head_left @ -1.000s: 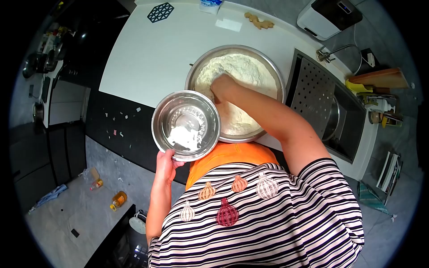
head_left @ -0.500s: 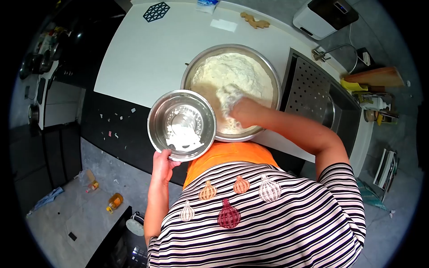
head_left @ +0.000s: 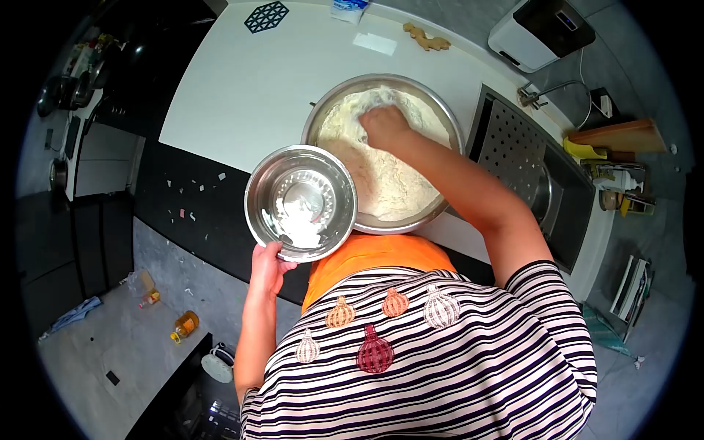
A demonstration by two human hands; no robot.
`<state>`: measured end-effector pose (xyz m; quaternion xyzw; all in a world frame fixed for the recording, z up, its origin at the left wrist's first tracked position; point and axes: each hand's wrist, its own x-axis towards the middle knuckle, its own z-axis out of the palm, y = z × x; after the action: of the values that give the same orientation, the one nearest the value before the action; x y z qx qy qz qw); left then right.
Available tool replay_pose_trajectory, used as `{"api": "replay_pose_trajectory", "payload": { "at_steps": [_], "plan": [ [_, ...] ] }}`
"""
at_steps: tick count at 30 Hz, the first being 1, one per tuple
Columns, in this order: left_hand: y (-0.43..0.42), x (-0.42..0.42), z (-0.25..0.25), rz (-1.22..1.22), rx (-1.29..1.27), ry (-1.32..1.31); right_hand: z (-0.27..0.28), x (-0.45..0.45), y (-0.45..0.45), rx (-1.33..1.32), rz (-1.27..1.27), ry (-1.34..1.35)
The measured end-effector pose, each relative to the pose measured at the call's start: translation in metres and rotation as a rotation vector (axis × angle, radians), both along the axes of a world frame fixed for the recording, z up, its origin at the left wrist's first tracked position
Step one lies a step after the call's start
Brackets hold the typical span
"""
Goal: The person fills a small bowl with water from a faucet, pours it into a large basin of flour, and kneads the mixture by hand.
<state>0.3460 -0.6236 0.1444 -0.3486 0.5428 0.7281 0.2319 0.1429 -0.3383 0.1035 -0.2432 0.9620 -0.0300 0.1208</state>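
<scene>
My left hand [head_left: 271,267] grips the rim of a shiny steel bowl [head_left: 301,204], thumb on the near edge. Clear liquid appears to lie in it, with bright reflections. The bowl overlaps the left front edge of a larger steel basin [head_left: 456,136] on the counter. Pale flour [head_left: 400,187] fills much of that basin, with a wetter, tan patch toward its left side. My right hand [head_left: 383,126] is down in the flour at the basin's far part. Its fingers are curled and partly hidden by flour, so what they hold is unclear.
A sink with a perforated tray [head_left: 510,143] is right of the basin, under a faucet [head_left: 529,95]. Ginger [head_left: 427,38], a dark hexagonal trivet [head_left: 266,17] and a blue-white bag [head_left: 348,10] lie at the counter's back. A cutting board [head_left: 623,137] stands beyond the sink.
My right hand has swept through the flour, first toward the basin's near side, then back to its far side. My left hand still holds the smaller bowl in nearly the same place.
</scene>
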Motion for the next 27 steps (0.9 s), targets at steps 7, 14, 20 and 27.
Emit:
{"api": "replay_pose_trajectory", "payload": {
  "at_steps": [7,14,20,27],
  "plan": [
    [0.003,0.001,0.002,0.030,-0.006,-0.002,-0.016,0.002,-0.013,0.039,-0.029,-0.215],
    [0.005,-0.002,0.004,0.043,-0.027,-0.015,0.003,0.050,-0.004,0.168,0.234,-0.331],
    [0.008,-0.008,0.007,0.040,-0.015,-0.018,-0.031,0.079,-0.018,-0.252,0.271,-0.122],
    [0.006,-0.007,0.004,0.045,-0.005,-0.019,-0.022,0.025,-0.048,0.058,0.205,-0.625]
  ]
}}
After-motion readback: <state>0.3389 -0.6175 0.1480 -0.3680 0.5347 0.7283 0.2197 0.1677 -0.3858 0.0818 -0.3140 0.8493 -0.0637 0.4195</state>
